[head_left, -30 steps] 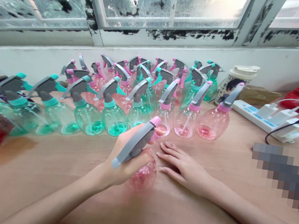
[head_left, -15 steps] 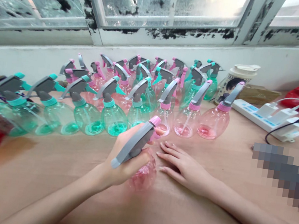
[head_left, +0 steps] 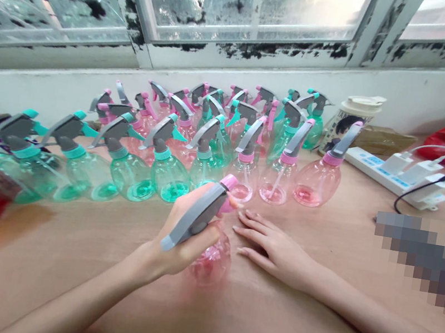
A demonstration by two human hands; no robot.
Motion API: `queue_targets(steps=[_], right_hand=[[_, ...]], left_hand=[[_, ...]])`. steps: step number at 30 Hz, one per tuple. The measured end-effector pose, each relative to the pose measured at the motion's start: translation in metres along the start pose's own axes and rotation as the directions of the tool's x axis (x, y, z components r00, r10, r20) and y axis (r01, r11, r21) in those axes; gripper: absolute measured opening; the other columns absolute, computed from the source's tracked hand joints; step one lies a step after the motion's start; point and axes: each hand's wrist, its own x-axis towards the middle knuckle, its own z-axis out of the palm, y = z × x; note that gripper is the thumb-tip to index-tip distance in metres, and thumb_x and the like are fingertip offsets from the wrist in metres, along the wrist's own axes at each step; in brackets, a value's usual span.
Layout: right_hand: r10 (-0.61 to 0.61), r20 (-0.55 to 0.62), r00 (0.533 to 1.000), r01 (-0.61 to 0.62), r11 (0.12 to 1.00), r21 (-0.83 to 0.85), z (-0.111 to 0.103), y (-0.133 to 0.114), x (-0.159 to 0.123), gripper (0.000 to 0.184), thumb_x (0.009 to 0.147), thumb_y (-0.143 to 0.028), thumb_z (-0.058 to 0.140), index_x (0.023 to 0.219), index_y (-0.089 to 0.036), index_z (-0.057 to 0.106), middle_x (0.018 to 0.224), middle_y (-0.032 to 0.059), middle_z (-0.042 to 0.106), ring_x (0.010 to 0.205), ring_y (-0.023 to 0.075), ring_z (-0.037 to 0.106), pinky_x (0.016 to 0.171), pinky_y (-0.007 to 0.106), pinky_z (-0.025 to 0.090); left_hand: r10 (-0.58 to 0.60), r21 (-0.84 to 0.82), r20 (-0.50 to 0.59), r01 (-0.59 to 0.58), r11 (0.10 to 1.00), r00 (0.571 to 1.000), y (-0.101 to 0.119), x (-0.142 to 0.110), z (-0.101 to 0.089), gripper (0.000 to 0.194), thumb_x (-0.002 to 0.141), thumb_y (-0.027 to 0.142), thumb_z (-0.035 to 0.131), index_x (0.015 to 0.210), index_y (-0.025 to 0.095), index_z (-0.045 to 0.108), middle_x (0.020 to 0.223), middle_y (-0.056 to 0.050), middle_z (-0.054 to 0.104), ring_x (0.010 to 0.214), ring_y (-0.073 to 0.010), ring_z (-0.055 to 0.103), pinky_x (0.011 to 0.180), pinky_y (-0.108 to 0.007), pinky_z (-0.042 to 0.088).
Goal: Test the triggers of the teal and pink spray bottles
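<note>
Wooden tabletop [head_left: 117, 245], left hand [head_left: 191, 248] round pink spray bottle [head_left: 214, 260] — neck hidden.

Bright light glares through the window [head_left: 251, 8] — the edges look stretched, the near tabletop [head_left: 177, 320] softly blurred.

Bare forearms [head_left: 105, 290], bare hands [head_left: 288, 255], slim fingers [head_left: 254, 236]

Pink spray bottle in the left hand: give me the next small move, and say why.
I'd probably have the left hand gently squeeze the pink trigger. That hand already grips the pink spray bottle around its neck, a fingertip shows by the trigger, and the nozzle points away from the wearer.
</note>
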Motion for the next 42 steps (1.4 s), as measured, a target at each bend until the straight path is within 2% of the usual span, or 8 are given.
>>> queue_targets(steps=[8, 14, 23, 28, 31, 33, 37, 42], right_hand=[[0.001, -0.072, 0.997, 0.006, 0.996, 0.089, -0.001, 0.000, -0.004, 0.050, 0.096, -0.047, 0.052, 0.135, -0.016, 0.055, 0.150, 0.0151, 0.044, 0.141, 0.0293, 0.038, 0.112, 0.049, 0.038], [0.053, -0.221, 0.974, 0.014, 0.957, 0.289, -0.007, -0.015, -0.005, 0.043, 0.094, -0.045, 0.056, 0.127, -0.017, 0.054, 0.122, 0.0133, 0.066, 0.112, 0.0247, 0.062, 0.095, 0.042, 0.052], [0.127, -0.313, 0.941, 0.016, 0.909, 0.416, -0.010, -0.073, 0.011, 0.100, 0.056, -0.057, 0.086, 0.135, -0.014, 0.042, 0.129, 0.0179, 0.060, 0.117, 0.0319, 0.060, 0.100, 0.046, 0.048], [0.185, -0.335, 0.924, -0.055, 0.931, 0.360, -0.019, -0.082, 0.010, 0.061, 0.071, -0.037, 0.078, 0.123, -0.018, 0.051, 0.114, 0.0120, 0.066, 0.104, 0.0292, 0.065, 0.090, 0.046, 0.053], [0.201, -0.324, 0.925, -0.073, 0.927, 0.367, -0.030, -0.071, -0.010, 0.056, 0.072, -0.033, 0.076, 0.121, -0.021, 0.052, 0.113, 0.0093, 0.065, 0.103, 0.0282, 0.065, 0.088, 0.043, 0.053], [0.231, -0.355, 0.906, -0.093, 0.926, 0.366, -0.041, -0.055, -0.031, 0.065, 0.070, -0.036, 0.078, 0.126, -0.021, 0.049, 0.116, 0.0106, 0.064, 0.106, 0.0289, 0.063, 0.089, 0.043, 0.052], [0.318, -0.390, 0.864, -0.238, 0.941, 0.241, -0.069, -0.009, -0.078, 0.067, 0.075, -0.045, 0.075, 0.129, -0.020, 0.045, 0.119, 0.0134, 0.061, 0.109, 0.0317, 0.061, 0.091, 0.047, 0.050], [0.443, -0.422, 0.791, -0.430, 0.893, 0.130, -0.104, 0.052, -0.110, 0.062, 0.075, -0.053, 0.073, 0.122, -0.021, 0.050, 0.119, 0.0129, 0.058, 0.114, 0.0334, 0.058, 0.097, 0.049, 0.046]], left_hand=[[0.038, -0.145, -0.030, -0.042, 0.989, 0.999, 0.002, 0.000, 0.003, 0.012, 0.080, 0.019, 0.050, 0.089, 0.021, 0.057, 0.081, -0.001, 0.059, 0.069, -0.0170, 0.057, 0.065, -0.030, 0.048], [0.019, -0.143, -0.036, -0.024, 0.989, 0.999, -0.001, -0.002, 0.002, 0.022, 0.082, 0.024, 0.052, 0.102, 0.022, 0.061, 0.086, -0.003, 0.066, 0.074, -0.0199, 0.063, 0.071, -0.034, 0.053], [-0.124, -0.182, -0.020, 0.118, 0.976, 0.992, 0.014, 0.002, 0.012, 0.030, 0.085, 0.030, 0.054, 0.113, 0.024, 0.064, 0.083, -0.002, 0.070, 0.075, -0.0206, 0.068, 0.071, -0.033, 0.057], [-0.066, -0.168, -0.012, 0.064, 0.984, 0.998, 0.019, 0.009, 0.026, 0.039, 0.082, 0.034, 0.062, 0.120, 0.028, 0.058, 0.084, 0.000, 0.066, 0.066, -0.0184, 0.062, 0.060, -0.031, 0.055], [-0.072, -0.136, 0.097, 0.085, 0.987, 0.993, 0.024, 0.011, 0.034, 0.059, 0.078, 0.036, 0.069, 0.132, 0.031, 0.047, 0.087, 0.001, 0.065, 0.061, -0.0160, 0.060, 0.057, -0.031, 0.055], [-0.047, -0.106, 0.152, 0.064, 0.992, 0.987, 0.025, 0.011, 0.041, 0.068, 0.075, 0.037, 0.073, 0.136, 0.031, 0.042, 0.110, -0.004, 0.064, 0.087, -0.0228, 0.066, 0.079, -0.039, 0.057], [-0.042, -0.020, 0.272, 0.049, 0.999, 0.961, 0.015, 0.003, 0.059, 0.068, 0.080, 0.040, 0.070, 0.138, 0.028, 0.036, 0.145, -0.011, 0.047, 0.134, -0.0319, 0.045, 0.110, -0.052, 0.039], [-0.088, 0.078, 0.352, 0.065, 0.995, 0.932, -0.007, -0.012, 0.078, 0.062, 0.086, 0.038, 0.062, 0.140, 0.031, 0.033, 0.143, -0.010, 0.049, 0.126, -0.0306, 0.055, 0.103, -0.050, 0.048]])
